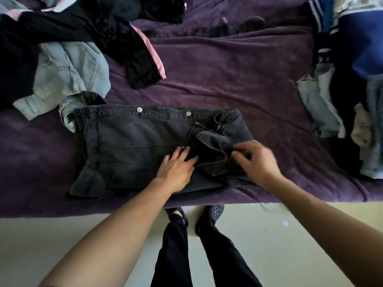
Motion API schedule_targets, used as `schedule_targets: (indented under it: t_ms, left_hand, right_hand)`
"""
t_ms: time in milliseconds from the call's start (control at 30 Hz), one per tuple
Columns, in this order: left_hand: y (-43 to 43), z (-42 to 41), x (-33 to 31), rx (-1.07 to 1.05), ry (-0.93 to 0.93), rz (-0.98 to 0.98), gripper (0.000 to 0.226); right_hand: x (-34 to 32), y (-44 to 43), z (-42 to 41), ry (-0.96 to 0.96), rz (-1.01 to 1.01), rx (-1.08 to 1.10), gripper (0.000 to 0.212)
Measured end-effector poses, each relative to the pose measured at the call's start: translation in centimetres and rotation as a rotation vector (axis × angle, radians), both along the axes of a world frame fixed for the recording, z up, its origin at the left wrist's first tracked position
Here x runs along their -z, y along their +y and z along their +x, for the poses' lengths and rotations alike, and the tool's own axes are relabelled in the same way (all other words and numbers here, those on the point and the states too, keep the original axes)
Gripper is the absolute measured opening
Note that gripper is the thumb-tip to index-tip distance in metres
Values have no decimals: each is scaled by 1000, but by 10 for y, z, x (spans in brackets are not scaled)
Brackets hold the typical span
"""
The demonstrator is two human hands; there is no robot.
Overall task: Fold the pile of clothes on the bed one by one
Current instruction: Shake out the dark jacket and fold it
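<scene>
A dark grey denim jacket (132, 146) with two metal buttons lies partly folded near the front edge of the bed, its collar bunched at the right. My left hand (177, 167) presses flat on the middle of the jacket with straight fingers. My right hand (256, 160) hovers over the collar area with fingers loosely curled; blur hides whether it pinches the cloth. An unfolded pile lies at the back left: a light blue denim garment (70, 73) and black clothes with a pink stripe (124, 38).
The purple blanket (238, 69) covers the bed. At the right edge sits a stack of clothes (352, 90) in blue, navy and pale denim. Below the bed edge are the pale floor (290, 235) and my legs in dark trousers and clogs.
</scene>
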State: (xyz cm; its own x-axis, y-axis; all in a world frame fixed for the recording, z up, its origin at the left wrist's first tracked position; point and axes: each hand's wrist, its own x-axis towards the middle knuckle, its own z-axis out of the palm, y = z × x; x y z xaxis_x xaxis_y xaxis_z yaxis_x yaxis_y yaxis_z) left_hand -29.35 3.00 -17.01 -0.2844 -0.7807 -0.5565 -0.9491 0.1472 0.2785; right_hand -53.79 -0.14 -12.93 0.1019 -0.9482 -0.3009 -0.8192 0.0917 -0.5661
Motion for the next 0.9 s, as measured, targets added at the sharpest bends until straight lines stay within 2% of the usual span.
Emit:
schedule_targets:
  t_ms: [33,100,167,233,367,467,533,600,700,833,900]
  left_hand:
    - [3,0,9,10,-31,63,49]
    - [5,3,19,15,-42,96,51]
    - [-1,8,27,21,-31,93,50]
    - [-11,15,31,9,-32,69,48]
    - [-24,28,30,87,-66,-107,51]
    - [-17,23,20,61,83,-35,73]
    - [-6,24,15,60,129,-3,68]
    - [-1,40,11,-48,225,-30,51]
    - [-3,92,-1,-338,331,-157,38]
    - [6,187,-26,-574,187,-341,35]
    - [20,230,-39,-651,126,-370,31]
  right_hand:
    - [1,-9,-16,33,-19,133,29]
    - [9,-25,-41,43,129,336,40]
    - [23,-37,-48,-146,362,494,59]
    - [35,-45,-41,-297,512,585,66]
    - [54,-50,-30,-389,575,622,55]
    - [49,-47,-29,-468,719,630,66]
    - [34,-48,-20,-584,876,587,76]
    - [12,-53,2,-649,958,473,77]
    - [-21,-66,54,-601,819,324,66]
    - [-62,-71,147,-419,534,137,40]
    - [-77,-68,200,-234,409,2,43]
